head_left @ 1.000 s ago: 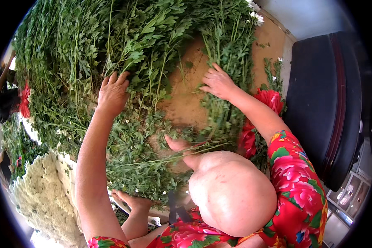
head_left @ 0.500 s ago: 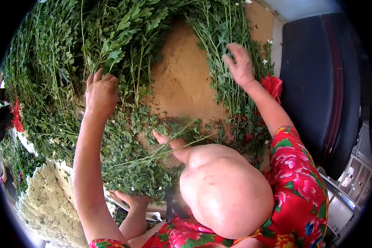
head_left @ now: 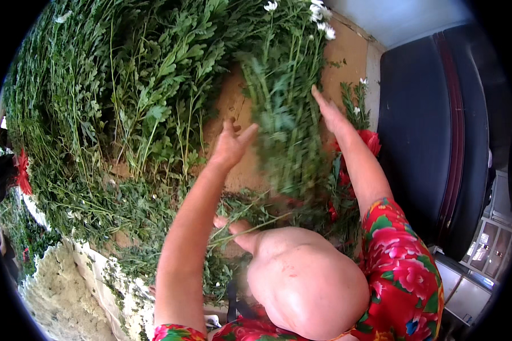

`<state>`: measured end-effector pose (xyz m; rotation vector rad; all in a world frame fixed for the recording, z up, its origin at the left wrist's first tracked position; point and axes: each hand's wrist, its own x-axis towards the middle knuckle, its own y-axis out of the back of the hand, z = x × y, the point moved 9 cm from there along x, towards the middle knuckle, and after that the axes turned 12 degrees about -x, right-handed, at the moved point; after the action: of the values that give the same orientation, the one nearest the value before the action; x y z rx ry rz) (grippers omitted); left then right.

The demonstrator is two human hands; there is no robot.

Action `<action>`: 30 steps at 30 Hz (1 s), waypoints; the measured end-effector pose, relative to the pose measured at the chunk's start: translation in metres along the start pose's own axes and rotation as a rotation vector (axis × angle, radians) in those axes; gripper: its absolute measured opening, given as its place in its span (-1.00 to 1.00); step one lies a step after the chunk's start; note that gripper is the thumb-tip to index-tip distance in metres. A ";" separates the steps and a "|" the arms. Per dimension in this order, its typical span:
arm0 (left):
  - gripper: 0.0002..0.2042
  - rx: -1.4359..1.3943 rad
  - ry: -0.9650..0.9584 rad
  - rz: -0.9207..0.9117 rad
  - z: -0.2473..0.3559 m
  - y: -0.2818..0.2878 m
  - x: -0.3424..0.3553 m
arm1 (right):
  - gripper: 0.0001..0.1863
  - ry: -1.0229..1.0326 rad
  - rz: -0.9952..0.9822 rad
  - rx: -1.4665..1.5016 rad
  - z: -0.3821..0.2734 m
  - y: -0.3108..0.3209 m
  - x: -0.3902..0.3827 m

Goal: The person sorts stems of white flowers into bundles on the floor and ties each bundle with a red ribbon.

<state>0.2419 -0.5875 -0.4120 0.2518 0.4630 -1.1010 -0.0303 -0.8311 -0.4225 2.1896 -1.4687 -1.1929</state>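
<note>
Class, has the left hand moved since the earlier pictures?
Yes: the left hand has moved rightward, from the large leafy pile to over the brown board.

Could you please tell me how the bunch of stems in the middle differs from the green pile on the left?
The bunch is narrow; the pile spreads much wider. The bunch is partly blurred, while the pile looks sharper. The left hand and right hand flank the bunch; neither is on the pile. Both are green and leafy.
</note>
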 end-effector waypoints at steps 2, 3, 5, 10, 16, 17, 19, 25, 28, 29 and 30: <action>0.07 -0.051 0.052 -0.008 -0.006 -0.022 0.011 | 0.06 0.055 0.067 -0.248 -0.003 0.002 -0.007; 0.11 -0.025 0.038 0.018 -0.004 -0.022 0.019 | 0.01 0.058 0.082 -0.370 -0.007 0.003 -0.005; 0.17 0.032 0.022 0.066 -0.002 -0.023 0.028 | 0.01 0.052 0.245 -0.323 -0.007 0.011 -0.007; 0.31 0.109 0.099 0.056 0.020 -0.031 0.048 | 0.45 -0.052 0.195 0.148 0.029 -0.024 0.004; 0.13 -0.210 0.099 -0.039 0.017 -0.044 0.063 | 0.33 -0.136 -0.227 0.556 -0.014 -0.067 -0.024; 0.10 -0.313 0.145 -0.130 0.017 -0.051 0.064 | 0.31 -0.104 -0.274 0.591 -0.030 -0.068 -0.033; 0.00 -0.330 0.154 -0.125 0.022 -0.063 0.063 | 0.24 -0.051 -0.183 0.631 -0.024 -0.063 -0.021; 0.04 -0.136 -0.028 -0.076 0.050 -0.076 0.044 | 0.05 0.071 -0.301 0.775 -0.056 -0.065 -0.040; -0.06 -0.130 -0.046 -0.189 0.071 -0.097 0.028 | -0.39 0.118 -0.285 0.637 -0.032 -0.044 -0.029; -0.09 -0.082 -0.076 -0.201 0.086 -0.098 0.019 | -0.47 0.137 -0.294 0.585 -0.040 -0.045 -0.032; -0.12 0.055 -0.040 -0.204 0.094 -0.101 0.010 | -0.59 0.191 -0.246 0.580 -0.043 -0.032 -0.045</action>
<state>0.1772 -0.6789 -0.3315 0.2341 0.4303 -1.3166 0.0152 -0.7878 -0.3925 2.8356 -1.6475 -0.6312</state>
